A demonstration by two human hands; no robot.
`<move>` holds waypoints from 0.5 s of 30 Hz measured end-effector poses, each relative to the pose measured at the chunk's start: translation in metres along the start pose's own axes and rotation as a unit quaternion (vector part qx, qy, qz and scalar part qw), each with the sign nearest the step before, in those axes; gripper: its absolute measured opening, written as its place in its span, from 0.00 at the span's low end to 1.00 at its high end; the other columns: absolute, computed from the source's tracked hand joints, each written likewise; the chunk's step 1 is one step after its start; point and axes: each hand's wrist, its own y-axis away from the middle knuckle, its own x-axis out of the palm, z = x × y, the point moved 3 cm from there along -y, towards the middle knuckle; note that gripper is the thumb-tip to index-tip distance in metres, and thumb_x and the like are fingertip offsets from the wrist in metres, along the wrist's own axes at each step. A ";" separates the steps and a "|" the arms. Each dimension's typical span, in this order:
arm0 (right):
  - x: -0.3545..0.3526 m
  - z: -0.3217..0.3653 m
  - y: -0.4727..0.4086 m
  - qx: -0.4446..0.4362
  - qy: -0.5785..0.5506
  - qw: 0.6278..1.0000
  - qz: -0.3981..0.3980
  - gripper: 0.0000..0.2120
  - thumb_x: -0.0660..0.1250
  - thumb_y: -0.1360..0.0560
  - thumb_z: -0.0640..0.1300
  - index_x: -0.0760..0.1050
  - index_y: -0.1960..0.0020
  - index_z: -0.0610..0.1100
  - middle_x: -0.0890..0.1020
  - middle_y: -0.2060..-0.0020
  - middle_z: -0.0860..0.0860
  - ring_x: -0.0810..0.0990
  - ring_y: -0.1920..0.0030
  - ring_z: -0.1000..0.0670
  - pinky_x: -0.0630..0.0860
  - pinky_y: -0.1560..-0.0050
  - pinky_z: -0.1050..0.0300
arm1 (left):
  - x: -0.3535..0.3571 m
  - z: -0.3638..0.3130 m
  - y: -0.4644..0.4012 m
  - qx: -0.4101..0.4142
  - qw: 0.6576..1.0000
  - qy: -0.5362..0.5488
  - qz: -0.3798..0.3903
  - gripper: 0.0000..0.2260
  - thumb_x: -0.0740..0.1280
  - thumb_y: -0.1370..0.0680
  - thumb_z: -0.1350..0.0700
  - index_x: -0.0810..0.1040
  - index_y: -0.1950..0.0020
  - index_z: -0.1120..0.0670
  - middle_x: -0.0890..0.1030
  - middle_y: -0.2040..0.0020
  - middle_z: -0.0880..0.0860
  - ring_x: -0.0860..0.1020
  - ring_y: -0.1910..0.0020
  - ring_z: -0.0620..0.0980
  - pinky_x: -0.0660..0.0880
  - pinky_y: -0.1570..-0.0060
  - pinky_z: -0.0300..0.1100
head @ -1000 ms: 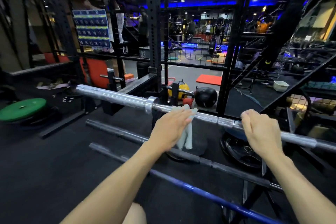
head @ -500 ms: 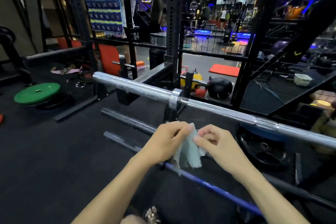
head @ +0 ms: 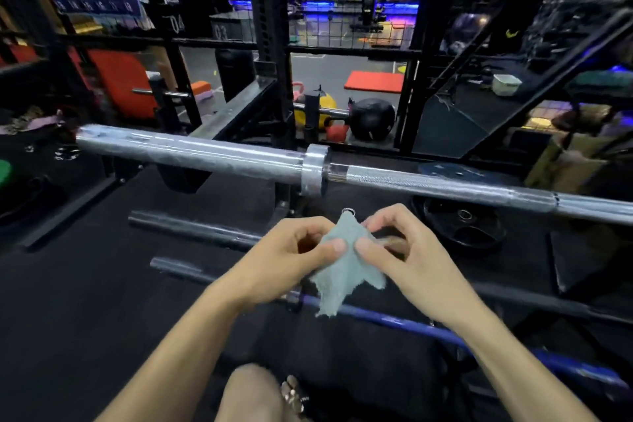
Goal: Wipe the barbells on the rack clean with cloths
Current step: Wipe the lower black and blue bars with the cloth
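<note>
A small pale grey-green cloth (head: 346,267) hangs in front of me, pinched between both hands. My left hand (head: 291,257) grips its left side with thumb and fingers, and my right hand (head: 404,250) pinches its right side. Both hands are below and in front of the silver barbell (head: 191,154), which lies across the rack with its collar (head: 313,169) near the middle. Neither hand touches that bar. Lower down lie a dark barbell (head: 191,228) and a blue barbell (head: 394,322), partly hidden by my arms.
Black rack uprights (head: 270,44) stand behind the silver bar. A black weight plate (head: 462,226) lies on the floor to the right, a green plate (head: 3,171) at the left edge. Beyond the rack lie a black medicine ball (head: 371,118) and a yellow ball (head: 325,106). My knee and foot show at the bottom.
Both hands came off the silver barbell and drew back toward me. The cloth, held on the bar by my left hand before, is now pinched between both hands.
</note>
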 end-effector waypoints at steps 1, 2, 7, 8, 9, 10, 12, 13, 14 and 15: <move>0.001 0.001 0.005 -0.001 0.000 1.000 -0.011 0.08 0.74 0.23 0.44 0.75 0.49 0.46 0.83 0.51 0.50 0.84 0.55 0.46 0.80 0.53 0.49 | -0.001 -0.002 0.001 -0.002 1.000 0.008 0.004 0.08 0.65 0.16 0.56 0.82 0.46 0.58 0.81 0.61 0.48 0.74 0.63 0.44 0.69 0.61 0.36; 0.002 0.003 0.010 0.000 -0.004 1.000 -0.020 0.09 0.75 0.24 0.43 0.75 0.50 0.46 0.83 0.51 0.51 0.85 0.55 0.49 0.80 0.54 0.54 | -0.001 -0.005 0.003 -0.003 1.000 0.018 0.007 0.07 0.65 0.16 0.56 0.82 0.46 0.58 0.82 0.59 0.49 0.77 0.62 0.44 0.71 0.60 0.36; 0.013 0.026 0.039 -0.001 0.016 1.000 -0.015 0.07 0.76 0.25 0.42 0.79 0.50 0.45 0.83 0.52 0.50 0.84 0.53 0.50 0.79 0.51 0.60 | 0.000 -0.022 0.034 0.030 0.998 0.035 0.049 0.08 0.65 0.16 0.56 0.81 0.43 0.57 0.86 0.49 0.57 0.84 0.51 0.55 0.78 0.54 0.42; 0.015 0.032 0.045 -0.009 0.020 1.000 -0.016 0.05 0.76 0.24 0.42 0.80 0.52 0.46 0.84 0.52 0.49 0.84 0.51 0.49 0.79 0.50 0.59 | 0.002 -0.026 0.042 0.041 0.998 0.020 0.047 0.07 0.66 0.16 0.56 0.82 0.42 0.56 0.86 0.48 0.56 0.85 0.49 0.57 0.79 0.52 0.43; 0.015 0.037 0.051 -0.020 0.027 0.999 -0.015 0.04 0.76 0.24 0.43 0.81 0.53 0.46 0.84 0.51 0.49 0.84 0.49 0.50 0.79 0.48 0.59 | 0.003 -0.029 0.050 0.051 0.998 0.002 0.038 0.07 0.66 0.17 0.55 0.82 0.43 0.55 0.86 0.48 0.55 0.85 0.49 0.56 0.79 0.52 0.44; 0.016 0.043 0.057 -0.028 0.032 0.999 -0.014 0.04 0.76 0.25 0.42 0.81 0.55 0.46 0.83 0.50 0.50 0.84 0.48 0.50 0.78 0.47 0.60 | 0.005 -0.032 0.059 0.057 0.998 -0.016 0.027 0.06 0.67 0.17 0.55 0.82 0.43 0.54 0.86 0.49 0.53 0.85 0.49 0.55 0.79 0.52 0.45; 0.017 0.057 0.071 -0.037 0.023 0.999 -0.009 0.05 0.76 0.25 0.41 0.81 0.56 0.41 0.84 0.48 0.51 0.83 0.47 0.50 0.75 0.47 0.64 | 0.007 -0.037 0.073 0.058 0.997 -0.051 0.011 0.05 0.68 0.17 0.52 0.83 0.45 0.50 0.85 0.51 0.52 0.84 0.51 0.55 0.78 0.52 0.51; 0.017 0.064 0.078 -0.036 0.011 0.999 -0.006 0.06 0.75 0.25 0.40 0.80 0.56 0.39 0.84 0.48 0.51 0.84 0.46 0.50 0.75 0.47 0.64 | 0.009 -0.040 0.080 0.058 0.995 -0.075 0.010 0.06 0.69 0.18 0.49 0.83 0.45 0.50 0.85 0.52 0.52 0.83 0.53 0.55 0.77 0.51 0.55; 0.018 0.071 0.084 -0.031 -0.006 1.000 -0.001 0.06 0.74 0.24 0.40 0.79 0.56 0.38 0.85 0.47 0.51 0.84 0.46 0.48 0.76 0.47 0.63 | 0.010 -0.044 0.086 0.060 0.993 -0.099 0.014 0.09 0.69 0.18 0.47 0.83 0.46 0.51 0.84 0.54 0.54 0.81 0.56 0.55 0.76 0.53 0.56; 0.019 0.077 0.090 -0.022 -0.027 0.999 0.006 0.08 0.74 0.24 0.42 0.79 0.55 0.38 0.85 0.45 0.51 0.84 0.46 0.48 0.77 0.46 0.61 | 0.012 -0.048 0.092 0.064 0.991 -0.117 0.020 0.11 0.69 0.19 0.45 0.83 0.48 0.52 0.83 0.57 0.55 0.78 0.60 0.52 0.74 0.56 0.56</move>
